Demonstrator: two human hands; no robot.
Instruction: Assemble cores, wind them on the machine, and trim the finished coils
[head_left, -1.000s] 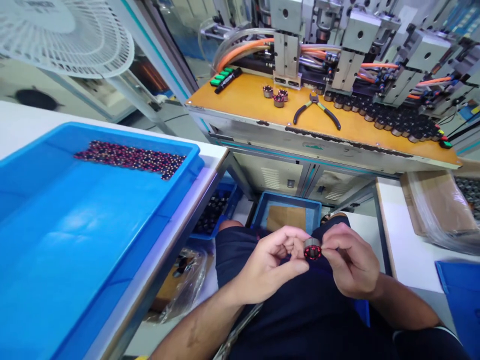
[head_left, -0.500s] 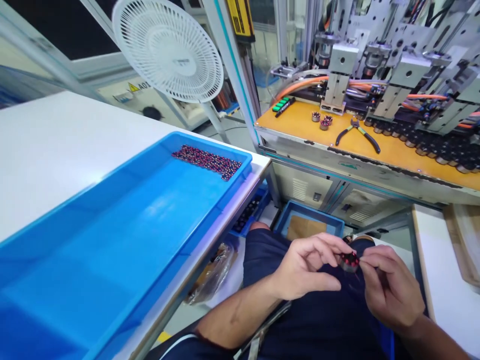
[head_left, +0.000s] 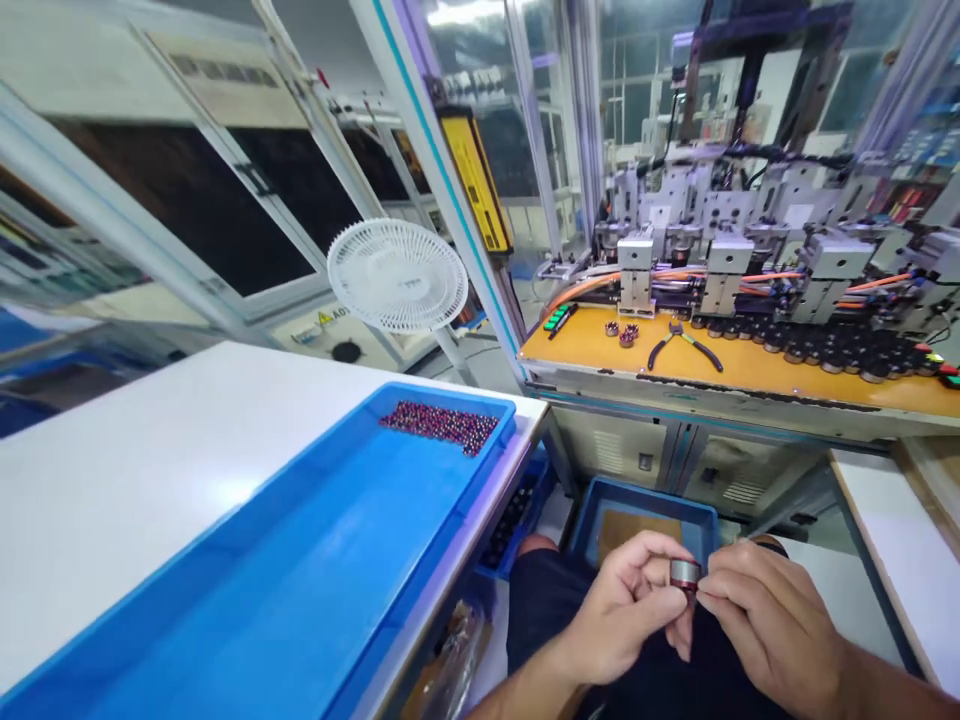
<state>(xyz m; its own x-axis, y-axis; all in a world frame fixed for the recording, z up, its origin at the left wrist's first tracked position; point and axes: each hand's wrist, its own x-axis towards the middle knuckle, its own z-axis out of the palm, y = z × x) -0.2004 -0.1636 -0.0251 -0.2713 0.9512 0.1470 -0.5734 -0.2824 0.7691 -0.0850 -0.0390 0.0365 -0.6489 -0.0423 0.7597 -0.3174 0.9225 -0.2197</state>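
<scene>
Left of the seat: white table (head_left: 157, 470) with a long blue tray (head_left: 330, 570), small red-and-black parts (head_left: 439, 426) packed at its far end. White fan (head_left: 400, 277) behind it. Ahead: machine with orange worktop (head_left: 592, 366); on it pliers (head_left: 676, 331), three loose ring parts (head_left: 626, 339), and a bunch of dark cylinders (head_left: 821, 352) to the right. Blue bin (head_left: 705, 520) down low under the machine.

Left hand (head_left: 630, 605) half open, thumb and fingers pinching a ring part (head_left: 685, 572) over the lap, between both hands. Right hand (head_left: 780, 615) curled, thumb and index tips close together at the part's lower right edge; can't tell if they grip a wire.

Part is a short cylinder: grey side wall toward camera, axis roughly up-down in view, red end low.
</scene>
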